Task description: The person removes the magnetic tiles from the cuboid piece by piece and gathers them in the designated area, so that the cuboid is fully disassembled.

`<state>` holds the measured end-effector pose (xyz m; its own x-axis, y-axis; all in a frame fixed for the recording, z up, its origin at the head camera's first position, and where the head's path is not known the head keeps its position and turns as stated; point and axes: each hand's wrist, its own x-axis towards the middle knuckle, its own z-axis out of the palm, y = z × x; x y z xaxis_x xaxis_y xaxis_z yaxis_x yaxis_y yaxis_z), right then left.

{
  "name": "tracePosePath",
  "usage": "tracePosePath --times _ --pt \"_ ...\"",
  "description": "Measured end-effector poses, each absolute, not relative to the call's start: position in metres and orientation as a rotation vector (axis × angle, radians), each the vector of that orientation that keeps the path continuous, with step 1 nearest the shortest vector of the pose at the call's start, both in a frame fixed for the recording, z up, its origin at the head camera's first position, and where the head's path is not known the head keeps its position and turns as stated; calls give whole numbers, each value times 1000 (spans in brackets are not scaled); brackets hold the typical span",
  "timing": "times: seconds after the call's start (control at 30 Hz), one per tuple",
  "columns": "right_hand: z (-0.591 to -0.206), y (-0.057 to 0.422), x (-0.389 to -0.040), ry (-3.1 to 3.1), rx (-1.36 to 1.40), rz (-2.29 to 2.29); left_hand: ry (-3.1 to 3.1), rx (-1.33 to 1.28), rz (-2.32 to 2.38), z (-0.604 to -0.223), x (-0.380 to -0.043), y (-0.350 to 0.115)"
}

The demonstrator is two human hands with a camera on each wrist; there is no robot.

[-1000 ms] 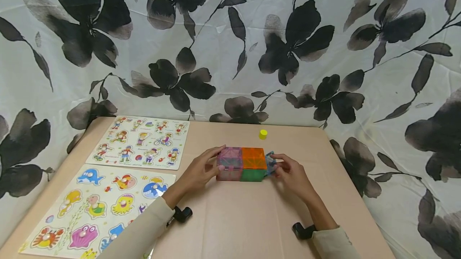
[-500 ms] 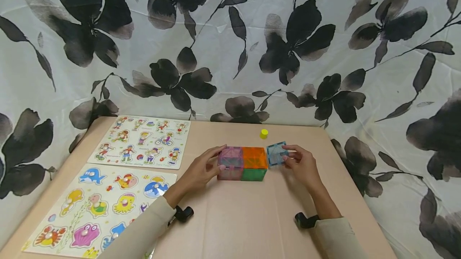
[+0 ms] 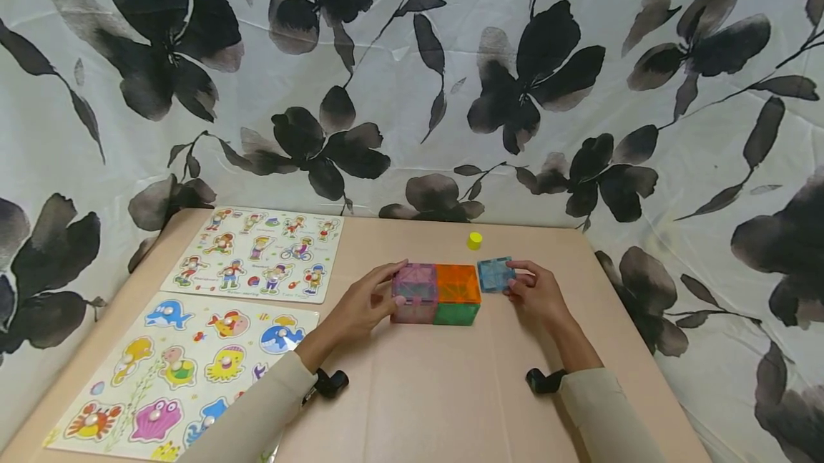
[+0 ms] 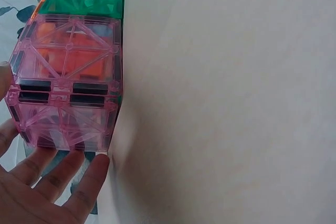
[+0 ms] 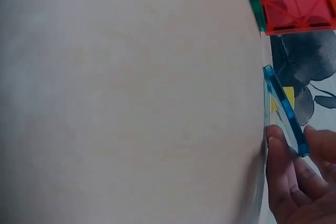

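A box of translucent magnetic tiles (image 3: 415,290) sits on the table, pink at its left end, orange on top and green in front at the right. My left hand (image 3: 365,303) holds the box's pink end, fingers and thumb spread about it; in the left wrist view, fingertips (image 4: 97,174) meet the pink tile (image 4: 63,124). Between thumb and fingers, my right hand (image 3: 537,298) pinches a blue magnetic tile (image 3: 494,275) just right of the box, with a narrow gap. The right wrist view shows this tile edge-on and a red tile (image 5: 299,3) on the box's right end.
A small yellow cylinder (image 3: 474,240) stands behind the box. Two picture puzzle boards, one with children figures (image 3: 254,255) and one with sea animals (image 3: 193,377), lie on the left of the table (image 3: 418,406). A floral cloth (image 3: 425,91) hangs behind.
The blue tile has moved away from the box's right end and turned its face into view, held in my right hand. My left hand stays on the box.
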<state>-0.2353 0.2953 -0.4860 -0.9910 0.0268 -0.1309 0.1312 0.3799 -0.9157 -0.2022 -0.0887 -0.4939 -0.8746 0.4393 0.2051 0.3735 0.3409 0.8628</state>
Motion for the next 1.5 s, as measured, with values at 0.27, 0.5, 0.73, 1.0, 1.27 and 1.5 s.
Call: tracePosePath --times 0.27,0.5,0.73,1.0,1.27,1.5 --pt "-478 293 -228 2923 48 -1182 2518 776 1596 -493 -202 -88" --pt "-461 270 -205 2962 -121 -1233 2505 747 1599 -492 -202 -89" --pt "-459 239 -188 2754 -292 -1420 2520 759 1601 -491 -202 -89" --pt "-462 226 -183 2724 -218 -1473 2506 751 1598 -492 -202 -89" --pt "-454 221 -182 2705 -227 -1623 2518 756 1594 -491 -202 -89" --pt "-441 220 -184 2720 -245 -1701 2513 771 1605 -492 -202 -89"
